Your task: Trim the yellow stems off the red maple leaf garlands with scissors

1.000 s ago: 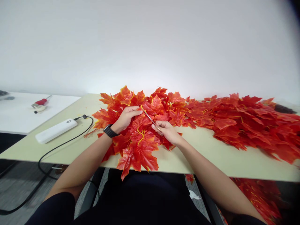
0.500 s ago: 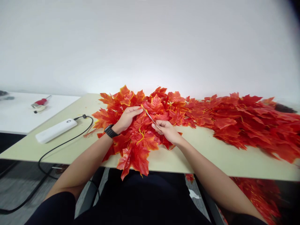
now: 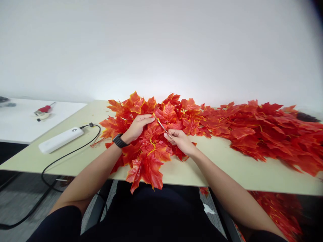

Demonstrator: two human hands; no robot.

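My left hand point(image 3: 138, 127), with a black watch point(image 3: 119, 140) at the wrist, is closed in a pinch on a maple leaf of the artificial garland; the exact part between its fingertips is too small to tell. My right hand point(image 3: 179, 139) is closed around a slim silver tool point(image 3: 163, 126), possibly tweezers. Its far tip reaches to the left hand's fingertips, at a yellow-orange bit there. Beneath both hands lies a heap of red-orange artificial maple leaves point(image 3: 151, 164) with yellow stems, some hanging over the table's front edge.
More red leaves point(image 3: 262, 131) spread along the right of the pale table point(image 3: 217, 171), and others point(image 3: 277, 211) sit below it. A white power bank-like device point(image 3: 61, 139) with a black cable point(image 3: 65, 155) lies left. A red-and-white object point(image 3: 44, 112) rests on the white table.
Both hands and the silver tool hold nearly the same place. The leaf hanging at the front has shifted slightly to the right.
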